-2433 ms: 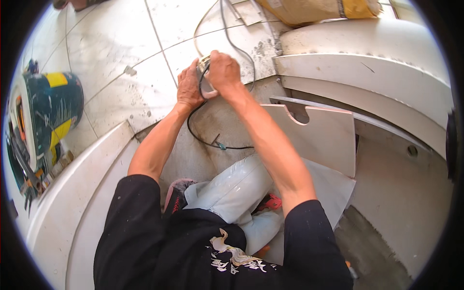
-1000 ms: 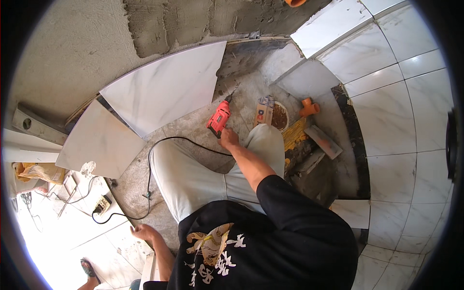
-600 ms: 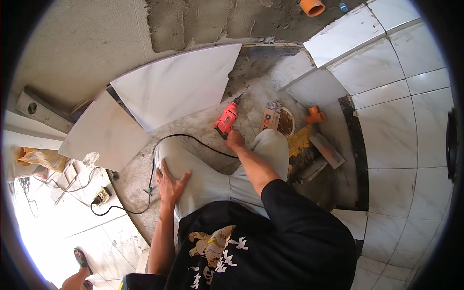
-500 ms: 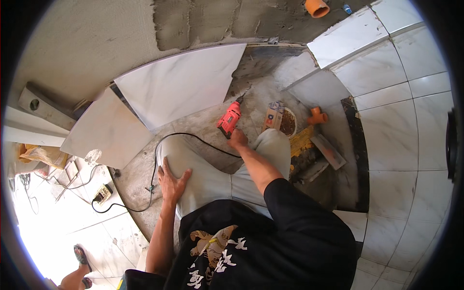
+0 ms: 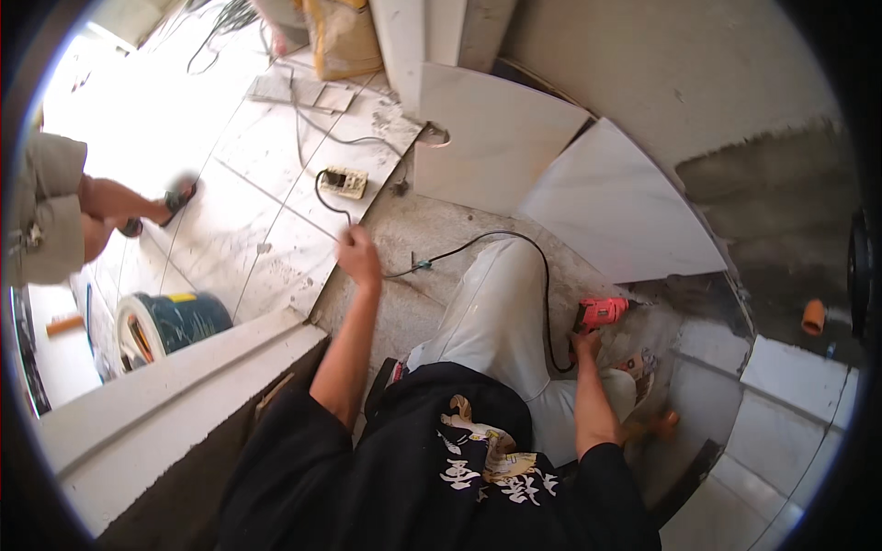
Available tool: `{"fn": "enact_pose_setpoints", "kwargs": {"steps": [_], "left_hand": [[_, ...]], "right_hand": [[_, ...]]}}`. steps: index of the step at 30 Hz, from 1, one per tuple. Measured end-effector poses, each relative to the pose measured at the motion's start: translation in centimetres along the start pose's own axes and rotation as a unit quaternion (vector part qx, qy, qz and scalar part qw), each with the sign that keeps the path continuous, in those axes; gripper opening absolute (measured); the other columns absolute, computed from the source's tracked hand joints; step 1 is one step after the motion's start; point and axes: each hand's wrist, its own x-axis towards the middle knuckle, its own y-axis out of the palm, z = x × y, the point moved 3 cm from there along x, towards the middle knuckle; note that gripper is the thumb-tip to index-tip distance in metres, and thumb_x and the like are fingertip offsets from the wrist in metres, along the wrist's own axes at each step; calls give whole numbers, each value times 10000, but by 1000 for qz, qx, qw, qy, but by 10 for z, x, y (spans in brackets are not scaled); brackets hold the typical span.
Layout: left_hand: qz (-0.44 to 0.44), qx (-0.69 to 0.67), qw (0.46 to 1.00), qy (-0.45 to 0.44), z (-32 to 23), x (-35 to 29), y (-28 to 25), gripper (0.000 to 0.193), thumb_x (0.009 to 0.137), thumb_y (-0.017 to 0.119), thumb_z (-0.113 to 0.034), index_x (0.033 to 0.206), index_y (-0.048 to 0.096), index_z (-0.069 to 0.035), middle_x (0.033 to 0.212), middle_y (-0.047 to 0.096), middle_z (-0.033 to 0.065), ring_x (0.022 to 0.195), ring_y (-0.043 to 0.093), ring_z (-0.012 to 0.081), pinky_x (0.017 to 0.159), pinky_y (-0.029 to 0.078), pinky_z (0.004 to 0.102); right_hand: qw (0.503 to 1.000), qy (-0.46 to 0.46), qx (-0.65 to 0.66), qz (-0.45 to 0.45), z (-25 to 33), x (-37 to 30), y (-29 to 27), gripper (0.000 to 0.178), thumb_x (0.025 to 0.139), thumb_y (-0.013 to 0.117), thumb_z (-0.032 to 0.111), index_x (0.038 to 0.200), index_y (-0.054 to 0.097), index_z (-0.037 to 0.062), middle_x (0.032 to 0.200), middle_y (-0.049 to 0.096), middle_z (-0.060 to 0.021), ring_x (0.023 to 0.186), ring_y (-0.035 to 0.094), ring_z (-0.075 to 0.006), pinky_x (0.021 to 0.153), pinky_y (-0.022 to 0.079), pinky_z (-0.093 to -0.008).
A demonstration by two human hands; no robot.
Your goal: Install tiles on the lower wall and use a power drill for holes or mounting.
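My right hand (image 5: 584, 346) grips the handle of a red power drill (image 5: 603, 313), whose bit points toward the wall at the right. From the drill, a black power cord (image 5: 544, 266) loops over my knee and runs left. My left hand (image 5: 359, 257) is closed around that cord, close to where it bends up to a cream power strip (image 5: 344, 182) on the tiled floor. Leaning against the wall ahead are two large white marbled tiles, a squarish tile (image 5: 496, 138) and a second tile (image 5: 625, 207) to its right.
Left of me is a low white ledge (image 5: 184, 395), with a dark bucket (image 5: 175, 326) of tools behind it. Another person's leg (image 5: 129, 204) stands at far left. Tile offcuts (image 5: 303, 92) and a yellow sack (image 5: 340, 41) lie farther off. Orange pipe pieces (image 5: 813, 317) are at right.
My view has swung left, bringing the bucket and the other person's legs into fuller view. My left hand has left my knee and taken hold of the cord. The right still holds the drill.
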Motion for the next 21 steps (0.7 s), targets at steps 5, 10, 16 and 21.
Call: {"fn": "enact_pose_setpoints", "kwargs": {"steps": [5,10,16,21], "left_hand": [[10,14,1000,12,56,136,5,491,813,716,-265,1203,592,7,1054,565,162,962,565,280,841,460,373],[158,125,953,225,42,173,38,526,784,733,-380,1138,641,-4,992,599,193,976,566,340,875,449,417],[161,189,951,182,49,174,55,306,885,598,-300,940,641,-2,956,632,195,941,580,372,843,457,446],[141,196,954,176,41,171,47,330,930,566,-331,891,599,-5,858,651,219,826,623,416,721,489,473]], "right_hand": [[998,14,-30,-52,-38,43,34,565,574,816,337,991,667,-14,994,679,-242,982,647,-400,847,509,-463],[997,40,-61,-24,-37,43,20,659,554,840,399,1036,670,-17,1016,685,-228,1001,656,-363,858,515,-428],[998,47,-14,-24,-19,22,4,616,563,833,389,986,687,-35,1024,679,-252,1017,650,-371,859,511,-431],[992,116,-18,-56,-16,21,-2,476,637,761,287,978,678,-35,988,683,-250,984,644,-416,863,503,-451]]}}
